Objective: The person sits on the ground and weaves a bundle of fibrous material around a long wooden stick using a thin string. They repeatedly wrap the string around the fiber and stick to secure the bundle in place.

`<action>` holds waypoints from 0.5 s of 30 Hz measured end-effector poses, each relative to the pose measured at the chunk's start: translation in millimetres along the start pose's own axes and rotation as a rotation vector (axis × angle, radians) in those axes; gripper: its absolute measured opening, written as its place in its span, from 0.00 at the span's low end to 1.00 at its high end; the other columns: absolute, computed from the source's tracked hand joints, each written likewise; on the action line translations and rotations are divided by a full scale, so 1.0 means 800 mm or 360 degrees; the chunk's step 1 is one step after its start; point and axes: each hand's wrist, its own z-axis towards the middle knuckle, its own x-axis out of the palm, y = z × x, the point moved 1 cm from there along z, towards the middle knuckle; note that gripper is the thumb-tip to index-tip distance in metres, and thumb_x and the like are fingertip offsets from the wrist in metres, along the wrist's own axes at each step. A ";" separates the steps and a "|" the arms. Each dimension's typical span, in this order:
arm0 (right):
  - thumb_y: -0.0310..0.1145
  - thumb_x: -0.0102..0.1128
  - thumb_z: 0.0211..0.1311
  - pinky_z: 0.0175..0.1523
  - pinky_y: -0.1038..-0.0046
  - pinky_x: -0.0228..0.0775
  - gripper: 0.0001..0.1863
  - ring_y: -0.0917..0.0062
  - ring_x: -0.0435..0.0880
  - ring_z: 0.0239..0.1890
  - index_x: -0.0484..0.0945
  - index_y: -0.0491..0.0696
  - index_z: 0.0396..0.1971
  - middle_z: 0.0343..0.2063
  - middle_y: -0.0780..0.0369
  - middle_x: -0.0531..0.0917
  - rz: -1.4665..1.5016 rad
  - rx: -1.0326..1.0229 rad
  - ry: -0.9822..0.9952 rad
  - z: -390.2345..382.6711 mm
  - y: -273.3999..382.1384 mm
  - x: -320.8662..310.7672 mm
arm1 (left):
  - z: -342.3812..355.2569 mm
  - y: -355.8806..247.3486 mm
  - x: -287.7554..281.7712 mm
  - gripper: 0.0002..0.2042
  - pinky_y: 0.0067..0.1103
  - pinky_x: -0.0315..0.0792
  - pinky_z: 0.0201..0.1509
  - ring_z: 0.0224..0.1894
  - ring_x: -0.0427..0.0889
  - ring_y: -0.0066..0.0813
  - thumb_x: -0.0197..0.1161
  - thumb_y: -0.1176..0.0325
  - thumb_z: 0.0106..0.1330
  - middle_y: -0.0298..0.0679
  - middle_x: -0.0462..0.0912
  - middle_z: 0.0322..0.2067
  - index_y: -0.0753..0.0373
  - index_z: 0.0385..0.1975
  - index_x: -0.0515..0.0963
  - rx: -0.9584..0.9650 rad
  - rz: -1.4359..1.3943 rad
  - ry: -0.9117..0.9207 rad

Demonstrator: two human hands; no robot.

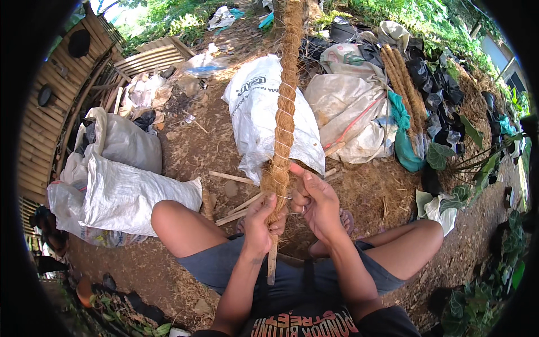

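L hand (259, 223) wraps low end of fuzzy brown pole (284, 112) | R hand (319, 203) fingers bent, pinching thin string (287, 197) | pole: top ctr to mid frame | white sack (254, 112) behind, upper ctr

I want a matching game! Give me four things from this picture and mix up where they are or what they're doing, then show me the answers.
Things:
1. Left hand
2. Fibre pole
3. Bamboo wall
4. Teal bag

Clues:
A. Along the picture's far left
B. Gripping something near its lower end
C. On the picture's right side
D. Long and brown, up the middle

Pairs: 1-B, 2-D, 3-A, 4-C
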 end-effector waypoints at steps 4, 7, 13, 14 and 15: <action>0.38 0.48 0.81 0.29 0.81 0.53 0.24 0.87 0.57 0.24 0.66 0.37 0.66 0.24 0.74 0.58 0.0258 0.0034 0.0015 0.003 -0.006 -0.008 | -0.001 0.005 0.009 0.13 0.12 0.52 0.18 0.16 0.62 0.11 0.56 0.53 0.78 0.29 0.70 0.23 0.56 0.41 0.72 0.0004 0.0036 -0.0041; 0.36 0.48 0.81 0.29 0.81 0.54 0.23 0.87 0.57 0.24 0.66 0.37 0.66 0.24 0.74 0.58 0.0450 0.0109 0.0083 0.007 -0.012 -0.021 | -0.001 0.011 0.009 0.13 0.12 0.52 0.18 0.16 0.62 0.11 0.56 0.52 0.78 0.29 0.70 0.22 0.56 0.41 0.73 0.0046 0.0100 -0.0040; 0.35 0.49 0.80 0.27 0.82 0.54 0.20 0.88 0.58 0.24 0.67 0.40 0.63 0.23 0.73 0.58 0.0731 0.0276 0.0136 0.034 -0.030 -0.045 | 0.012 0.016 0.001 0.13 0.12 0.52 0.17 0.15 0.61 0.11 0.56 0.52 0.78 0.29 0.70 0.21 0.57 0.41 0.74 0.0005 0.0093 -0.0062; 0.35 0.50 0.80 0.28 0.82 0.57 0.19 0.88 0.59 0.24 0.67 0.40 0.62 0.23 0.73 0.59 0.0740 0.0250 0.0141 0.038 -0.033 -0.049 | 0.016 0.015 -0.001 0.13 0.12 0.52 0.17 0.15 0.61 0.11 0.56 0.53 0.79 0.29 0.70 0.21 0.57 0.41 0.74 0.0009 0.0104 -0.0095; 0.34 0.50 0.79 0.28 0.83 0.59 0.19 0.88 0.61 0.24 0.67 0.40 0.62 0.23 0.73 0.59 0.0749 0.0224 0.0146 0.041 -0.035 -0.052 | 0.018 0.015 -0.002 0.13 0.11 0.51 0.16 0.14 0.60 0.11 0.55 0.53 0.79 0.29 0.70 0.21 0.56 0.40 0.73 0.0000 0.0121 -0.0145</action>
